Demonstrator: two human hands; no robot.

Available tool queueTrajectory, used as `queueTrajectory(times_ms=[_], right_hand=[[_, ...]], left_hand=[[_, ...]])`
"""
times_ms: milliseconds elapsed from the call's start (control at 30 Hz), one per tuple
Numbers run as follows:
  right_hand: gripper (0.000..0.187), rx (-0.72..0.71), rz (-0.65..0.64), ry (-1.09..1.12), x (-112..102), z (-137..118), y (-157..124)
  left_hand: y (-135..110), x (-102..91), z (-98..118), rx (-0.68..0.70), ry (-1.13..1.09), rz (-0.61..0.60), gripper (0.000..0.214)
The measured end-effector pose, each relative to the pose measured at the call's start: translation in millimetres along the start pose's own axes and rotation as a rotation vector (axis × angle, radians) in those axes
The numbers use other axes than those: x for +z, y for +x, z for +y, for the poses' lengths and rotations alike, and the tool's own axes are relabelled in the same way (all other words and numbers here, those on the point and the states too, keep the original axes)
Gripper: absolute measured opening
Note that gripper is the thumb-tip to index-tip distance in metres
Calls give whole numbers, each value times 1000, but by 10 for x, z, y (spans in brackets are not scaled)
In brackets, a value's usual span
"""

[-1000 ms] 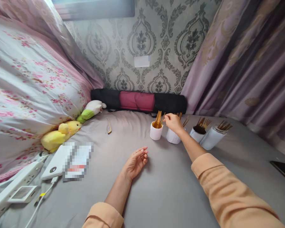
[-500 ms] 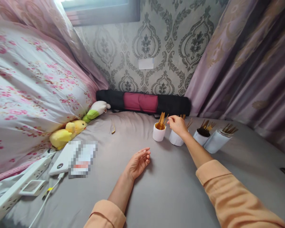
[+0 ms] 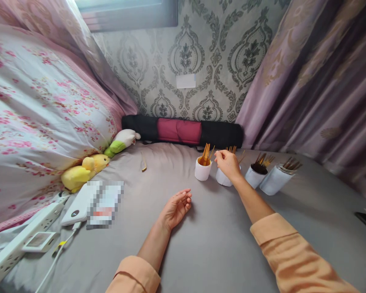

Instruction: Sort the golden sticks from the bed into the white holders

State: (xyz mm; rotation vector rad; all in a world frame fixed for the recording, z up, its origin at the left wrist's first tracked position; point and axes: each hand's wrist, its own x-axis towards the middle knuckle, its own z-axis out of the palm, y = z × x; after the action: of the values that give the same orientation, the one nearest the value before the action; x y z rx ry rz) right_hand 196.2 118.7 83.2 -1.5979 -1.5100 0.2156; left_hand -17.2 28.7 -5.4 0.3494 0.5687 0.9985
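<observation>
**Right hand pinches at the sticks by the far edge of the bed**

At the left edge of the bed [image 3: 219, 244] I see a white power strip [image 3: 18, 244], a power bank [image 3: 77, 205] and a yellow soft toy [image 3: 79, 176] under a flowered quilt [image 3: 42, 106]. One loose stick [image 3: 144, 163] lies alone on the sheet, toward the far edge. The left hand [image 3: 175, 207] lies in the middle of the bed, palm up, fingers loosely spread, holding nothing. Right of it, near the far edge, four white cups stand in a row. The first cup [image 3: 202, 171] holds orange sticks [image 3: 205, 152], upright and fanned. The right hand [image 3: 228, 163] hovers just above the second cup [image 3: 223, 179] and hides most of it. Its thumb and forefinger are pressed together beside the sticks of the first cup. Whether one stick is between them I cannot tell, it is too thin.

I judge the sticks very light, stiff but easy to snap, so a gentle pinch near the top end fits best. The cups look light too and may tip on the soft sheet. The fourth cup [image 3: 273, 182] leans to the right.
</observation>
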Motion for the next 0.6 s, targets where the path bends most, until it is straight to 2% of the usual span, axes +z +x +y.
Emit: queueTrajectory(times_ms=[300,433,600], right_hand=[[32,43,-26,115,21,-68,-200],[32,59,-84,214,71,-107,-375],[34,157,-188,351,180,-127,-599]], left_hand=[[7,-9,-12,4,-16,-3,22],[7,-10,-13,8,-13,3,21],[14,-17,-17,6,-12,3,21]])
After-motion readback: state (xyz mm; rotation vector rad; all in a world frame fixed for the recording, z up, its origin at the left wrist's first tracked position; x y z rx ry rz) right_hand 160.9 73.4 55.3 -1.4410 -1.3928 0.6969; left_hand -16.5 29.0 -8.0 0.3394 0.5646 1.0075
